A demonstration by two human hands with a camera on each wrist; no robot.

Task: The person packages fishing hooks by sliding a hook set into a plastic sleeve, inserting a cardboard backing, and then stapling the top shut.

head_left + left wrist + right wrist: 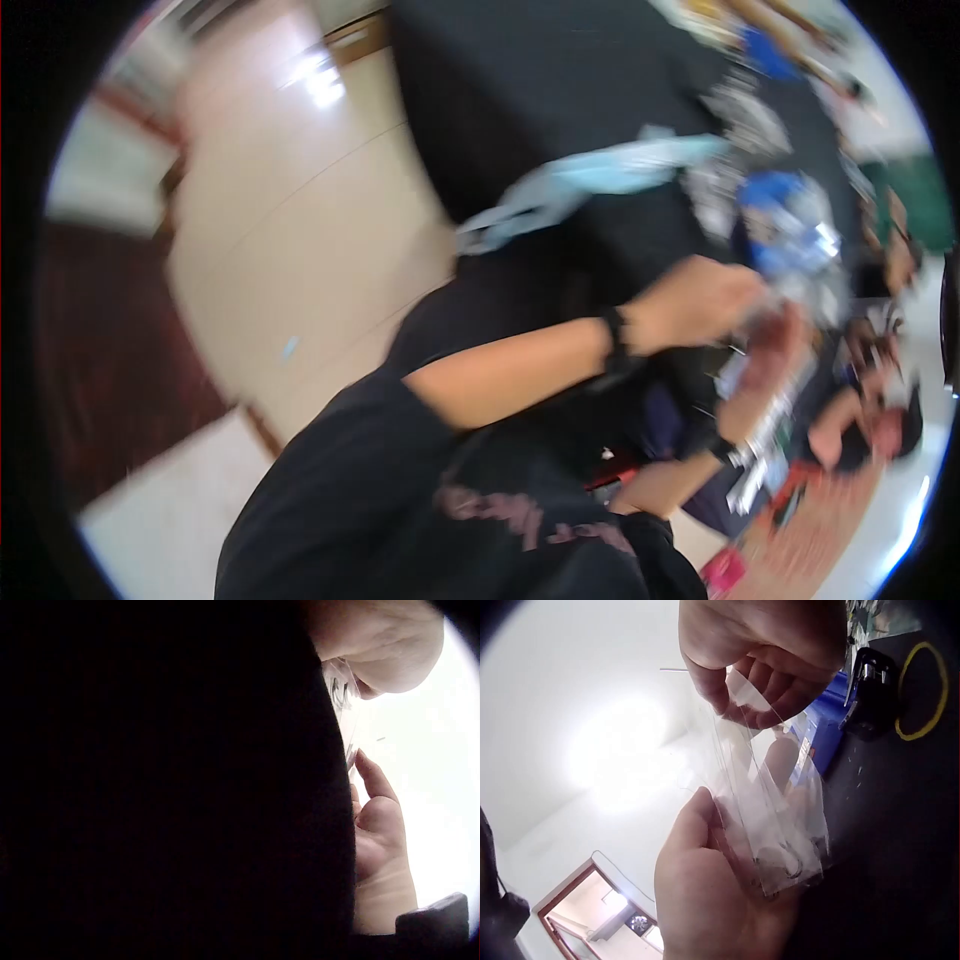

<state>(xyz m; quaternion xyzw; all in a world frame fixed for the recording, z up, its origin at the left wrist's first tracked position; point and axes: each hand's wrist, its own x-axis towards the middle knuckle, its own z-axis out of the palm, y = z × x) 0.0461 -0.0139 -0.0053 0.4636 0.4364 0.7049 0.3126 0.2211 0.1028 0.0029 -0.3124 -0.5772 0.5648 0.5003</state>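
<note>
- Gripped the upper end of the clear plastic bag [784,821] with the right hand [765,645], thumb and curled fingers closed on the film.
- Supported the lower part with the left hand [705,889], thumb at one edge and fingers behind the film; gripped lightly, to judge by the bent thumb.
- Located the bag between both hands, raised in front of the body, beside the counter [560,60].
- Held from opposite ends, probably to steady the limp film and limit folding.
- Placed the fingers behind the film, probably to give it a firm backing.
- Found small dark curved pieces [791,862] near the bag's lower end; could not identify further.
- Could not tell from the blurred head view exactly where each fingertip pressed.
- Noted a yellow ring [922,690] lying on the dark surface, near a black device [874,694] with metal parts.
- Noted a blue container [826,724] behind the bag and beside the device.
- Noted a light-blue plastic bag [610,172] stretched across the counter, apart from both hands, and a blue-and-clear bundle [790,220] just beyond the fingers; could not make out the contents.
- Observed another person [885,425] at the far right of the head view.
</note>
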